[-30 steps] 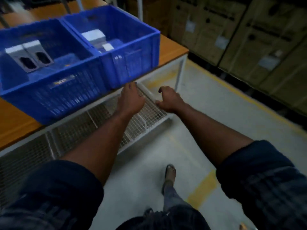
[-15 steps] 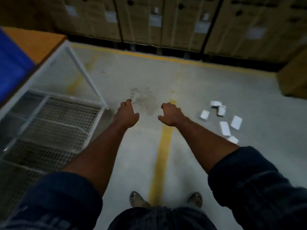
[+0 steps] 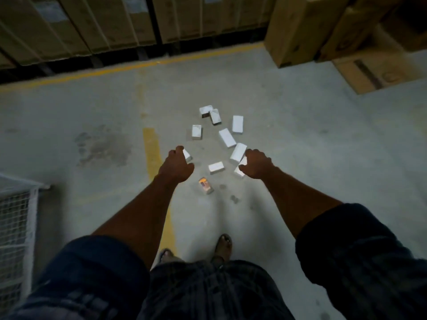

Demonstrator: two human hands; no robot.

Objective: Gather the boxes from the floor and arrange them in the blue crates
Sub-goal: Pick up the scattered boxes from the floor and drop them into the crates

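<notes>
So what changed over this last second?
The view swung from the blue crates to the floor, and the person stepped closer: the scattered boxes now lie just below the left hand and right hand. Both hands stayed empty, fingers loosely curled; no box has been picked up.

Single head-worn view here, looking forward and steeply down from standing height (wide-angle, so the edges bow): scattered boxes [image 3: 227, 137] on the floor [image 3: 300, 146] just ahead, stacked cartons [image 3: 111, 21] beyond.

1 box [image 3: 187, 155] half behind left hand [image 3: 176, 166], rack [image 3: 16, 218] cropped
</notes>
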